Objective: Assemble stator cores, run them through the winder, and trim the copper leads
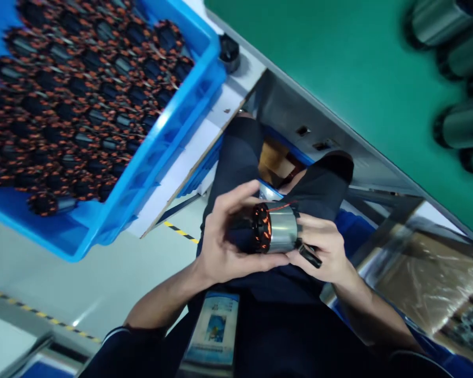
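Observation:
Over my lap I hold a motor stator [283,228], a silver metal cylinder with copper windings and black insulation at its left end. A thin red wire runs along its upper side. My left hand [224,236] curves around the winding end, its thumb stretched along the lower side of the cylinder. The fingers of my right hand [323,244] are closed at the right end, partly hidden behind it. A small black piece [310,256] sticks out at my right fingers; I cannot tell what it is.
A blue bin [189,123] at upper left holds many rows of wound stators. A small black part [229,52] stands beside it. Silver cylinders [437,23] stand on the green worktop [339,68] at right. Below right is a plastic-wrapped carton [421,278].

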The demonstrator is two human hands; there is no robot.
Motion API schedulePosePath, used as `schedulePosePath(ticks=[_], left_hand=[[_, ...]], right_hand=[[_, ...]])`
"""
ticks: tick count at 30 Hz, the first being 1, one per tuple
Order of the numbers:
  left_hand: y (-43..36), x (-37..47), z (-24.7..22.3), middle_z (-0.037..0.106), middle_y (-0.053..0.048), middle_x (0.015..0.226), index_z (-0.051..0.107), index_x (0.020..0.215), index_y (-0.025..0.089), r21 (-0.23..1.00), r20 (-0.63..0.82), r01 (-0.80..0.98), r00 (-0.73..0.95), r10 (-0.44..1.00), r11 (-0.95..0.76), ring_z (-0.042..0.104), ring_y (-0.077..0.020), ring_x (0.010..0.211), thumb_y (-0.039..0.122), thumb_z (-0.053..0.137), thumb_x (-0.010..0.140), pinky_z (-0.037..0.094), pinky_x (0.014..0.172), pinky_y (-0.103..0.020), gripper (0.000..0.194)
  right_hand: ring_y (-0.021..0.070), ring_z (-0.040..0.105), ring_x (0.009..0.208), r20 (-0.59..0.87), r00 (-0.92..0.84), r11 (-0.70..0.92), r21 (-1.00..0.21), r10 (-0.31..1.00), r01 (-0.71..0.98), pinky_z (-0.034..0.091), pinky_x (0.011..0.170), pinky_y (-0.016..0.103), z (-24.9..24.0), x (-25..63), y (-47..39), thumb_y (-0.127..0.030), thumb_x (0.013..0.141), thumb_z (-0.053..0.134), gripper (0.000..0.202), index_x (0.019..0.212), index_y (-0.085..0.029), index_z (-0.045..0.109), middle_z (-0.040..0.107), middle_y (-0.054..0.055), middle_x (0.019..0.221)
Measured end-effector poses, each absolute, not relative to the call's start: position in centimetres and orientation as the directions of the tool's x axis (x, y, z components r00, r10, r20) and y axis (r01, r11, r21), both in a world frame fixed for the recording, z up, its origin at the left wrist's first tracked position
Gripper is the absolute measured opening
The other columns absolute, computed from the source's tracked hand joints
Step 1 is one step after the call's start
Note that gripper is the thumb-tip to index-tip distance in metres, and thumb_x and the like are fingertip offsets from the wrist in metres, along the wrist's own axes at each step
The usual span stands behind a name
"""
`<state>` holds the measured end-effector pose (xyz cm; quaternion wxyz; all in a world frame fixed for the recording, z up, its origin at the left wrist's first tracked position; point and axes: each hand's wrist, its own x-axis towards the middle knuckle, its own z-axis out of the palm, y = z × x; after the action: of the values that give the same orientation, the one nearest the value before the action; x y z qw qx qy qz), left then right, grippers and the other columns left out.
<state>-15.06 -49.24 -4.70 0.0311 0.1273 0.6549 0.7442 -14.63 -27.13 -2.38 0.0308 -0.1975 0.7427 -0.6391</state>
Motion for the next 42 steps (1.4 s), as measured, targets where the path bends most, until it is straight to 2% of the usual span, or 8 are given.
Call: schedulePosePath(ticks=[6,8,12,16,21,32,37,42], left_hand=[[-55.6,-14.0,-3.9,0.088,-0.014,0.127,0.075,0.157,0.024,0.945,0.300,0.312,-0.946,0.123,0.094,0.085,-0.0260,0.105,0.052,0.102,0.096,0.073,0.087,-0.037,0.073],[-60.2,-13.3,-2.9,0.088,-0.014,0.128,0.074,0.155,0.026,0.898,0.324,0.322,-0.945,0.046,0.299,0.086,-0.0282,0.110,0.052,0.101,0.097,0.073,0.090,-0.040,0.070],[-71.6,-11.8,1.0,0.085,-0.011,0.139,0.072,0.155,0.031,0.492,0.344,0.133,-0.938,-0.052,0.860,0.085,-0.0290,0.122,0.042,0.100,0.098,0.072,0.093,-0.039,0.064],[-80.8,-11.6,3.0,0.083,-0.012,0.141,0.078,0.150,0.032,0.164,0.069,0.030,-0.997,0.019,0.986,0.086,-0.0306,0.121,0.059,0.086,0.107,0.073,0.099,-0.042,0.051],[-84.3,-13.1,0.4,0.078,-0.013,0.141,0.081,0.148,0.032,0.217,-0.440,-0.106,-0.898,0.000,0.970,0.085,-0.0311,0.111,0.067,0.070,0.110,0.072,0.099,-0.046,0.053],[-84.5,-13.5,-2.8,0.082,-0.007,0.114,0.055,0.138,0.026,0.568,-0.516,-0.444,-0.848,-0.120,0.694,0.086,-0.0241,0.094,0.057,0.086,0.085,0.075,0.081,-0.038,0.068],[-84.1,-12.9,-4.0,0.083,-0.002,0.104,0.053,0.124,0.028,0.619,-0.456,-0.512,-0.851,-0.258,0.595,0.087,-0.0233,0.093,0.068,0.094,0.082,0.076,0.090,-0.041,0.072],[-83.1,-11.7,-3.8,0.088,-0.005,0.106,0.061,0.124,0.026,0.687,-0.408,-0.492,-0.870,-0.276,0.535,0.086,-0.0226,0.086,0.091,0.089,0.084,0.074,0.073,-0.035,0.081]], right_hand=[[0.0138,0.064,0.069,0.087,-0.826,0.145,-0.969,-0.557,-0.201,0.054,0.068,0.025,-2.0,-15.9,-30.0,-0.029,0.113,0.084,0.008,0.119,-0.024,0.082,0.067,-0.001,0.082],[0.0120,0.066,0.070,0.053,-0.791,0.172,-0.965,-0.610,-0.198,0.057,0.071,0.023,-2.2,-16.2,-30.4,-0.024,0.114,0.081,0.033,0.146,-0.028,0.079,0.066,-0.003,0.086],[0.0104,0.070,0.075,-0.015,-0.775,0.259,-0.947,-0.632,-0.192,0.060,0.076,0.019,-3.4,-16.2,-29.8,-0.027,0.116,0.077,0.041,0.157,-0.035,0.076,0.067,-0.003,0.091],[0.0123,0.081,0.090,-0.096,-0.792,0.379,-0.908,-0.602,-0.178,0.065,0.087,0.017,-5.2,-15.6,-28.4,-0.036,0.115,0.078,0.037,0.152,-0.035,0.078,0.083,0.001,0.113],[0.0146,0.087,0.095,-0.127,-0.793,0.408,-0.898,-0.597,-0.164,0.068,0.083,0.015,-6.3,-14.8,-28.7,-0.039,0.114,0.077,0.033,0.146,-0.031,0.079,0.088,0.005,0.132],[0.0101,0.080,0.083,-0.213,-0.743,0.406,-0.910,-0.634,-0.086,0.066,0.087,0.014,-6.5,-13.3,-31.0,-0.041,0.115,0.078,0.022,0.132,-0.028,0.081,0.086,0.004,0.116],[0.0145,0.081,0.087,-0.391,-0.719,0.556,-0.831,-0.575,0.007,0.069,0.095,0.025,-6.9,-12.9,-31.8,-0.054,0.116,0.068,0.056,0.167,-0.030,0.066,0.082,0.001,0.105],[0.0258,0.080,0.141,-0.494,-0.656,0.626,-0.778,-0.571,0.041,0.066,0.122,0.046,-4.7,-14.6,-32.3,-0.038,0.112,0.060,0.086,0.192,-0.033,0.029,0.073,0.014,0.165]])
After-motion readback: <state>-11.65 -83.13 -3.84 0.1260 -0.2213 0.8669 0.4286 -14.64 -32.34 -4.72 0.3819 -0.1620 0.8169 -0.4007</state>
